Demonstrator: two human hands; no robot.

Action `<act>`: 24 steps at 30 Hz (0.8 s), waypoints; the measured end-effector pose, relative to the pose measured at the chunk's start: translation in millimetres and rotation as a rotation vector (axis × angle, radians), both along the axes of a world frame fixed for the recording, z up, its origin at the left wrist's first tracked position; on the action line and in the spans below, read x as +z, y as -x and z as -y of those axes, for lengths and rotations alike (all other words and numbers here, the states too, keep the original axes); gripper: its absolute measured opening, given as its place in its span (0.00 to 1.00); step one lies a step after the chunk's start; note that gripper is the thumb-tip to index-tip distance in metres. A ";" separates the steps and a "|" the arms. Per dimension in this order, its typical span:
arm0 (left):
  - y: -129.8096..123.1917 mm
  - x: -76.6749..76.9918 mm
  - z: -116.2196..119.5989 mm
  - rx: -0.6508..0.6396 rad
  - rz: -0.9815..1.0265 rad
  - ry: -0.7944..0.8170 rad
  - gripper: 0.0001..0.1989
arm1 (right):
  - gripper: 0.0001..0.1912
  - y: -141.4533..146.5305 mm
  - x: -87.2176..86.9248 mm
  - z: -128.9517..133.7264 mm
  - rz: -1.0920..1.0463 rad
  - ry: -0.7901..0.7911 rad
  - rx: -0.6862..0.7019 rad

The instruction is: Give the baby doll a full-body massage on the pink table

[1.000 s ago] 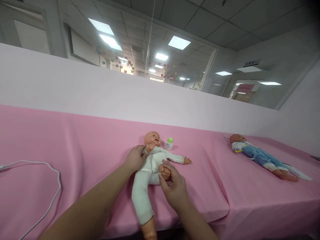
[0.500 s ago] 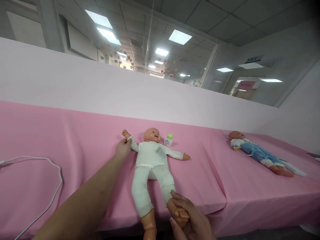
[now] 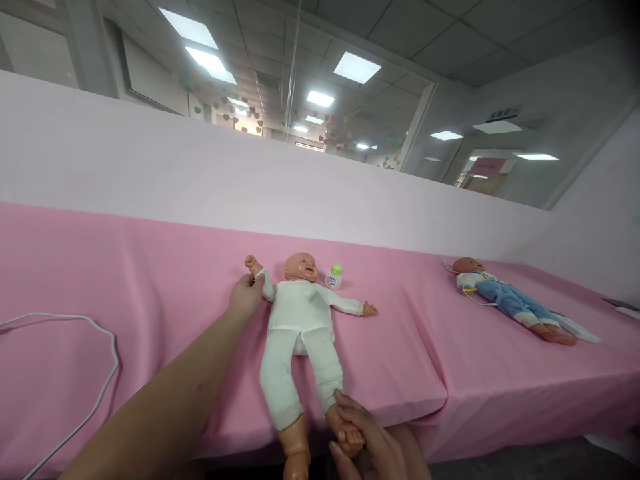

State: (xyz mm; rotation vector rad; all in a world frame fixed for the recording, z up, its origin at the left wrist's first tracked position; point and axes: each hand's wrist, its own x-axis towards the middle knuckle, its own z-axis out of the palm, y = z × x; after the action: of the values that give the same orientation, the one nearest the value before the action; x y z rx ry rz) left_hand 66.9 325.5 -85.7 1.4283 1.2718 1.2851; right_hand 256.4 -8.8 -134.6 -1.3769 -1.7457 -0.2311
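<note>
A baby doll (image 3: 300, 310) in a white top and trousers lies on its back on the pink cloth (image 3: 190, 267), its feet towards me. My left hand (image 3: 246, 295) is closed on the doll's sleeve near the wrist of its raised arm, at the left. Around the doll's bare foot at the lower right, my right hand (image 3: 367, 433) has its thumb and fingers curled, touching the ankle and trouser cuff. Beside the doll's head stands a small clear bottle (image 3: 334, 277) with a green cap.
A second doll (image 3: 515, 301) in blue trousers lies at the right, with thin tubing by it. A white cable (image 3: 116, 360) curves over the cloth at the left. Behind the pink surface rises a white wall (image 3: 200, 180) with glass above.
The view has shifted slightly. My right hand and the doll's foot have moved a little to the left; both hands keep their hold on the doll.
</note>
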 end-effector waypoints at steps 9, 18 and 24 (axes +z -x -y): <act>-11.0 1.1 13.8 -0.180 -0.429 -0.282 0.17 | 0.21 0.6 35.8 -20.2 -0.190 0.043 -0.045; -20.0 0.6 22.8 -0.293 -0.761 -0.590 0.23 | 0.20 3.7 37.7 -80.1 -0.382 0.073 0.066; -18.9 -3.1 18.8 -0.295 -0.761 -0.576 0.23 | 0.20 4.5 37.4 -112.9 -0.416 0.148 0.035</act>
State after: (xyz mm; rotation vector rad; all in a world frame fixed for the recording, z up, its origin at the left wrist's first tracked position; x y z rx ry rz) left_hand 85.8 306.6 -88.8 2.5785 1.1021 0.9597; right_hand 251.9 104.1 -97.3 -1.3817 -1.4573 0.1968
